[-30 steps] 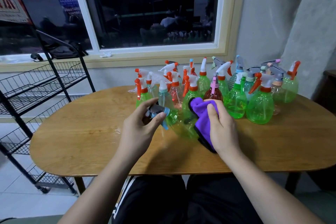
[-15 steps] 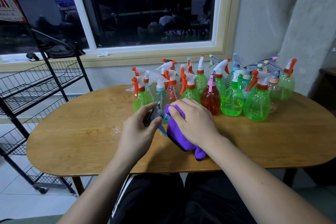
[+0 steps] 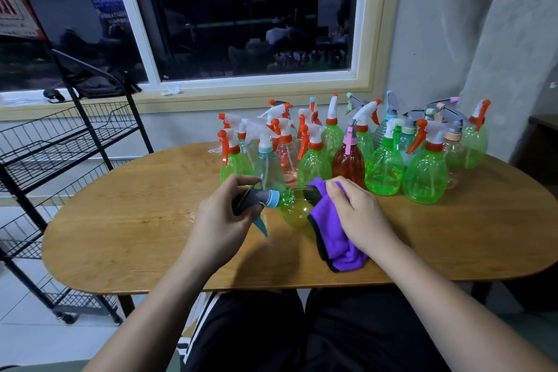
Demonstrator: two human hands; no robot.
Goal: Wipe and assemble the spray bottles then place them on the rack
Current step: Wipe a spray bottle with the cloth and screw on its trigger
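Left hand (image 3: 225, 214) grips the trigger head of a green spray bottle (image 3: 294, 210) held sideways above the desk (image 3: 136, 220); right hand (image 3: 359, 216) presses purple cloth (image 3: 332, 235) against it; rotating the bottle should cover every side

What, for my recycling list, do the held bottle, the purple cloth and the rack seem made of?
The held bottle looks like thin glossy plastic, tinted clear green: the table shows through it. The purple cloth looks soft and matte, probably microfibre: it folds and drapes. The rack seems to be black-coated metal wire, judging by its thin grid shelves.
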